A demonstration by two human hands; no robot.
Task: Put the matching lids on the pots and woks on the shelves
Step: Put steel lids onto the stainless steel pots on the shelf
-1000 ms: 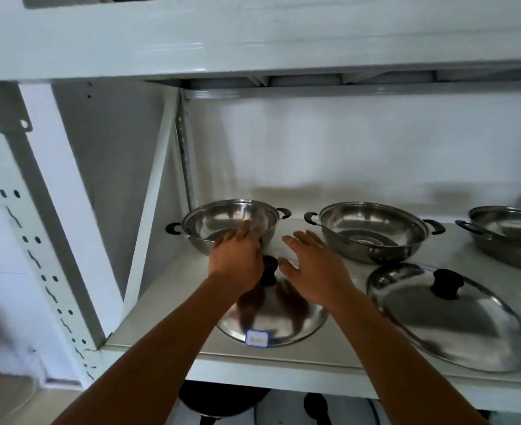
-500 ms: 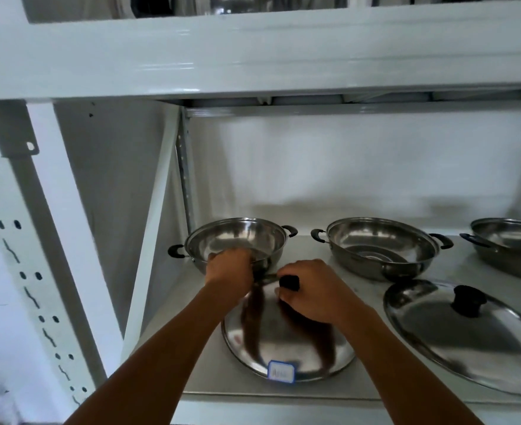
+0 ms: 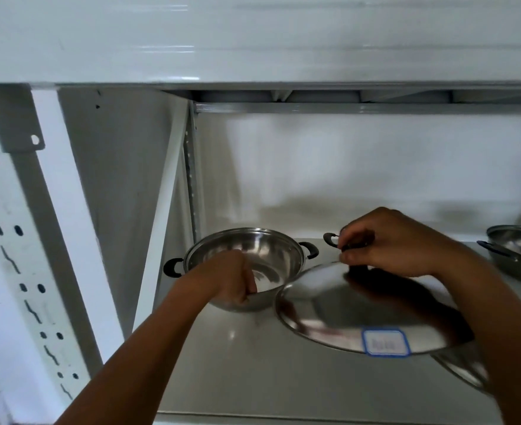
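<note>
While right hand [image 3: 388, 243] grips lid [image 3: 339, 314] knob, left hand [image 3: 231, 279] clasps pot [image 3: 271, 250] rim; three pots visible.

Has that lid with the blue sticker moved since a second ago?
Yes. The lid, held by the right hand, now sits lifted and right of the left pot, not in front.

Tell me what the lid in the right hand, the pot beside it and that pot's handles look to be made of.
Lid: polished steel, seemingly; mirror reflections. Pot: same bright metal, glossy inside. Pot handles: matte black, probably plastic.
</note>
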